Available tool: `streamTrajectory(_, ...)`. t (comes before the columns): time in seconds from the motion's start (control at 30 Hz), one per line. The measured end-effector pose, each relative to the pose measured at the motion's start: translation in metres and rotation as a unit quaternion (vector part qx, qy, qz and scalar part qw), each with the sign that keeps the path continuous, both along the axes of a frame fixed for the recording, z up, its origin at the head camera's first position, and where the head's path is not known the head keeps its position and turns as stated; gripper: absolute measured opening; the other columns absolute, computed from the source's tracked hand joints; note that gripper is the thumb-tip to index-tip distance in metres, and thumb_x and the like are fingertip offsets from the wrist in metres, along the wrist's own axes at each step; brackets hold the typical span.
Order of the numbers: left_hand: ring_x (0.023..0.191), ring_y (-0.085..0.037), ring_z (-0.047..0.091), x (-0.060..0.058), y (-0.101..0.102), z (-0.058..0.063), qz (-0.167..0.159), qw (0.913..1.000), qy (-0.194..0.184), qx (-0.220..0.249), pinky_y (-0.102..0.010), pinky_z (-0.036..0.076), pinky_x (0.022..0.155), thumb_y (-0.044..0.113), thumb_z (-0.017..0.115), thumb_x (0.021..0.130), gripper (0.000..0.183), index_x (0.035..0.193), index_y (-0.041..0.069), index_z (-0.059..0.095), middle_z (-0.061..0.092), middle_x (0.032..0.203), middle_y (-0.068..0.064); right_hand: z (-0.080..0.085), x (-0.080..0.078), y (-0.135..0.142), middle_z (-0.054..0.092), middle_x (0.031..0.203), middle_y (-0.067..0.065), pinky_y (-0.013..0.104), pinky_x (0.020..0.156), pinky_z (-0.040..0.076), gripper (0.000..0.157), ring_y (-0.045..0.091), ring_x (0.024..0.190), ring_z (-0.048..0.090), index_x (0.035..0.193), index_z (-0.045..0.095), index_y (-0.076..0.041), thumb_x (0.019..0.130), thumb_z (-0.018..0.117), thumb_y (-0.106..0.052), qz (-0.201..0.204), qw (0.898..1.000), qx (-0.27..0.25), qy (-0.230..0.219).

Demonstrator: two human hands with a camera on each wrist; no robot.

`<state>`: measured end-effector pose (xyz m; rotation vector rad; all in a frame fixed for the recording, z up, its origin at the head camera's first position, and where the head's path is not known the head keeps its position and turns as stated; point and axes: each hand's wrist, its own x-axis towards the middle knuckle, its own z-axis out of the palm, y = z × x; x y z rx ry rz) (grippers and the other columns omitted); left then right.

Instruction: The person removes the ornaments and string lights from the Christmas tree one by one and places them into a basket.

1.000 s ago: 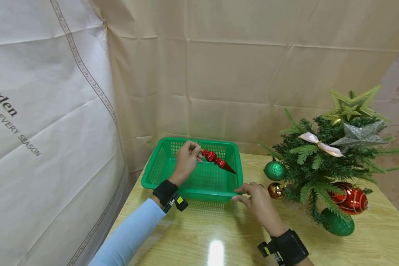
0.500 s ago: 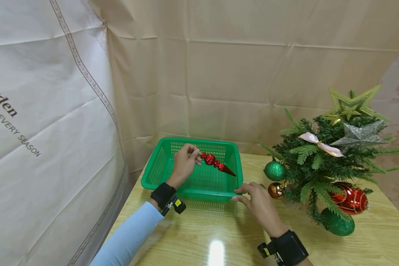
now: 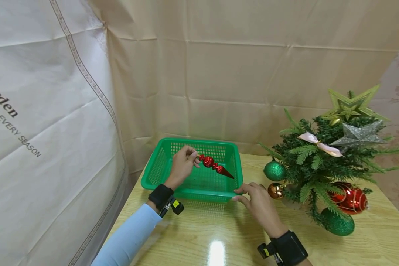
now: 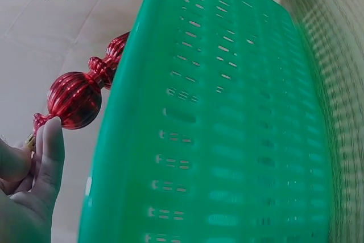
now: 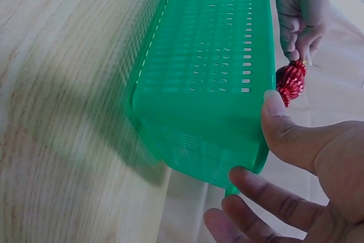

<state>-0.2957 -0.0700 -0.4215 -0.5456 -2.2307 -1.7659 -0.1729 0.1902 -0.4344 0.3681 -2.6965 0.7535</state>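
Note:
My left hand [image 3: 181, 167] pinches a red Christmas ornament [image 3: 208, 162] by its gold cap. The shiny ornament has a ribbed ball in the middle and a long pointed end. It hangs slanted over the green plastic basket [image 3: 199, 193], tip toward the right. In the left wrist view, the thumb and fingers meet at the cap [image 4: 31, 140], and the basket's wall hides the ornament's lower end. My right hand [image 3: 262, 207] grips the basket's near right corner, thumb on the rim [image 5: 272, 123] and fingertips around the corner.
A small Christmas tree [image 3: 319, 166] stands on the right of the wooden table [image 3: 193, 236], with a gold star [image 3: 349, 105], silver star [image 3: 360, 135] and several baubles. A green bauble [image 3: 274, 170] and a copper one [image 3: 275, 190] sit nearest the basket. Beige cloth [image 3: 236, 74] hangs behind.
My left hand has shifted slightly left and down, carrying the ornament lower over the basket. My right hand and the basket stay in place.

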Motion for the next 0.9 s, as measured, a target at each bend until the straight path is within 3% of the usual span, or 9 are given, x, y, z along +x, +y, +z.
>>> streamTrajectory(0.17, 0.073, -0.028, 0.070, 0.000, -0.003, -0.002, -0.002, 0.9999, -0.011, -0.003, -0.034, 0.059, 0.069, 0.008, 0.055, 0.108, 0.011, 0.109, -0.002, 0.059, 0.068, 0.090, -0.018, -0.003, 0.000, 0.000, 0.065, 0.090, -0.002, 0.043, 0.076, 0.054, 0.015, 0.029, 0.089, 0.064, 0.098, 0.079, -0.019, 0.084, 0.085, -0.021, 0.000, 1.000, 0.001, -0.004)
streamTrajectory(0.4, 0.080, -0.043, 0.069, -0.002, -0.008, -0.006, -0.015, 0.9997, -0.017, -0.004, -0.032, 0.059, 0.070, 0.009, 0.054, 0.108, 0.016, 0.113, -0.005, 0.059, 0.068, 0.092, -0.019, -0.002, 0.000, 0.000, 0.064, 0.089, -0.003, 0.041, 0.073, 0.053, 0.015, 0.027, 0.087, 0.064, 0.098, 0.079, -0.020, 0.084, 0.086, -0.021, -0.002, 1.000, -0.001, 0.006)
streamTrajectory(0.7, 0.079, -0.032, 0.069, 0.001, -0.013, -0.002, -0.027, 0.9988, -0.037, -0.013, -0.033, 0.059, 0.071, 0.006, 0.054, 0.108, 0.016, 0.115, -0.008, 0.059, 0.066, 0.096, -0.020, -0.002, 0.001, 0.000, 0.065, 0.091, -0.002, 0.042, 0.074, 0.053, 0.015, 0.027, 0.088, 0.064, 0.098, 0.079, -0.020, 0.084, 0.085, -0.021, -0.003, 1.000, -0.003, 0.004)
streamTrajectory(0.9, 0.083, -0.041, 0.068, 0.010, -0.015, 0.005, -0.040, 0.9982, -0.039, -0.020, -0.037, 0.059, 0.075, 0.001, 0.053, 0.107, 0.017, 0.116, -0.013, 0.056, 0.063, 0.101, -0.032, -0.003, 0.000, 0.000, 0.065, 0.091, -0.001, 0.042, 0.074, 0.053, 0.015, 0.028, 0.088, 0.064, 0.098, 0.080, -0.019, 0.084, 0.086, -0.021, -0.004, 1.000, -0.004, 0.006)
